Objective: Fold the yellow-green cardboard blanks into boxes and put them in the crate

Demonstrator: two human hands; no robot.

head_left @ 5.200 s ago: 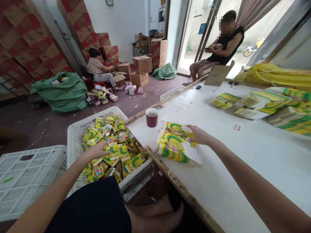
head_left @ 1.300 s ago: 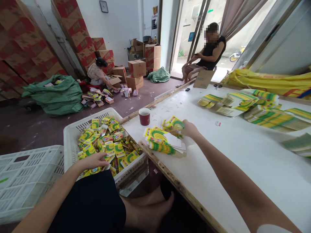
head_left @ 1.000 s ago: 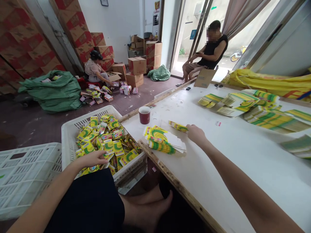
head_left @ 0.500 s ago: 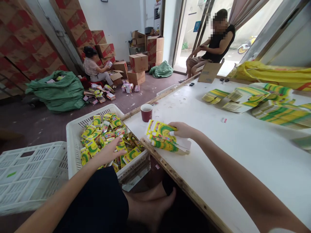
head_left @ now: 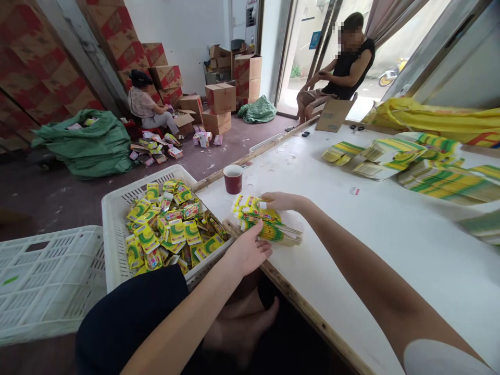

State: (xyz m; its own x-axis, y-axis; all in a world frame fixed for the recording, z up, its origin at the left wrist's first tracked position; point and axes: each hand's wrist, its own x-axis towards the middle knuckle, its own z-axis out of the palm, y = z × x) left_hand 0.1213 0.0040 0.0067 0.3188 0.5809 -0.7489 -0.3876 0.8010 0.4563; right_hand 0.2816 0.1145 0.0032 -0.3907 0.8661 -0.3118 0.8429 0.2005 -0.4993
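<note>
At the near edge of the white bench (head_left: 390, 245), both of my hands were on the stack of flat yellow-green cartons (head_left: 269, 226). My right hand (head_left: 282, 201) lay over the top of the stack from the far side, fingers curled onto the uppermost carton, so it was gripping that one. My left hand (head_left: 248, 252) came in from the bench edge with its fingertips touching the near side of the stack. I honestly couldn't tell whether it was pinching anything or just resting there.

Just left of the stack, below the bench edge, sat a white plastic crate (head_left: 117, 208) heaped with small yellow-green packets (head_left: 172, 229). A second white crate (head_left: 42, 281) was beside it, further left. A dark red cup (head_left: 233, 179) stood on the bench just behind the stack, not touching it.

Further along the bench lay more piles of flat cartons (head_left: 414, 161), well apart from my hands, with a yellow sack (head_left: 441, 120) behind them. One person (head_left: 146, 107) sat on the floor by cardboard boxes (head_left: 219, 104) and a green sack (head_left: 86, 140); another person (head_left: 344, 67) sat near the doorway.
</note>
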